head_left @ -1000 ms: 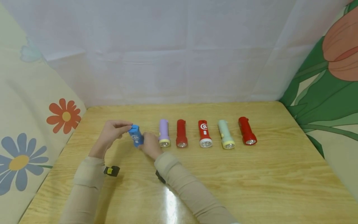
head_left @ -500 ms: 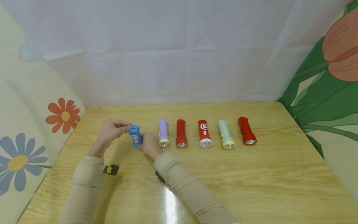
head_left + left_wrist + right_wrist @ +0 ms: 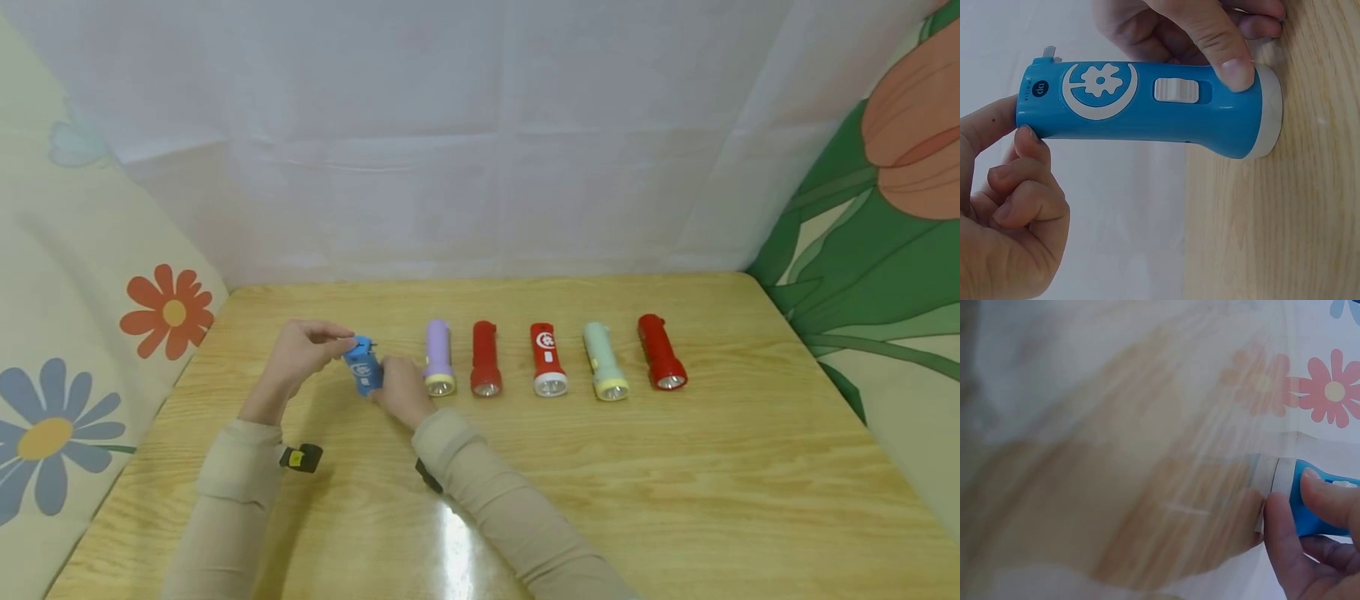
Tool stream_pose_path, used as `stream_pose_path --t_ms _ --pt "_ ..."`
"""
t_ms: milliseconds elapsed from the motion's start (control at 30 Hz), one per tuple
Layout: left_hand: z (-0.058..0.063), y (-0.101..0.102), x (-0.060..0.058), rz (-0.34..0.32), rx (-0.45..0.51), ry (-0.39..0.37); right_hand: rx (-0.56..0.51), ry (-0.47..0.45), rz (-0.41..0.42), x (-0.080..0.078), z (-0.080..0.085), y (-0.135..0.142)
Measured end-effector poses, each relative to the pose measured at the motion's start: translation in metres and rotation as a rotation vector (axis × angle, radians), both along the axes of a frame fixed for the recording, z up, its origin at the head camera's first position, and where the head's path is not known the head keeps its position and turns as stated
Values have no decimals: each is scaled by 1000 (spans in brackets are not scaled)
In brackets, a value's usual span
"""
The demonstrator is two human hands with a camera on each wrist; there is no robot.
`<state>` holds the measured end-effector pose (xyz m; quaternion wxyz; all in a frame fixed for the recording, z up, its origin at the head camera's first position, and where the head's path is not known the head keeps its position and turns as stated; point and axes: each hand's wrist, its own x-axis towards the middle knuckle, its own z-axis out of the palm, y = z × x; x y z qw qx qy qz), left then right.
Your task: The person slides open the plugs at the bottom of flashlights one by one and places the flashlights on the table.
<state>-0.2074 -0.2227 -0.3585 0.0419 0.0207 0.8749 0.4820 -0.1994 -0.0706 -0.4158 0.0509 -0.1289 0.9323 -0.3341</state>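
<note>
A blue flashlight point(image 3: 364, 371) stands lens end down on the wooden table, tilted slightly. Its white switch point(image 3: 1176, 90), white moon-and-flower print and white lens rim point(image 3: 1270, 112) show in the left wrist view. At its tail end a small prong point(image 3: 1049, 52) sticks out to the side. My left hand point(image 3: 302, 354) holds that tail end between thumb and forefinger, the other fingers curled away from it. Low on the body, my right hand point(image 3: 405, 390) grips the flashlight near its head, thumb point(image 3: 1235, 72) on the front; its other fingers are partly hidden behind.
To the right lie a purple flashlight point(image 3: 439, 354), a plain red one point(image 3: 486, 354), a red and white one point(image 3: 547, 358), a green one point(image 3: 603, 358) and another red one point(image 3: 662, 350), spaced in a row. A white cloth point(image 3: 480, 167) hangs behind the table.
Dark thin pieces now stick out at the top of the blue flashlight, where only a dark line showed before. Both hands stay almost in place.
</note>
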Motion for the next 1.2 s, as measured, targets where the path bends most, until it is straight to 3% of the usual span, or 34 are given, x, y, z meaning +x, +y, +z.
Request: stream_pose_path --t_ms 433,800,1200 --pt "0 0 3 3 -28 -7 -17 -26 -5 2 -3 -3" --pt "2 1 1 -50 -29 33 -3 -20 0 0 -2 -3" --pt "5 3 -3 -31 -77 -22 18 -36 6 0 0 -2"
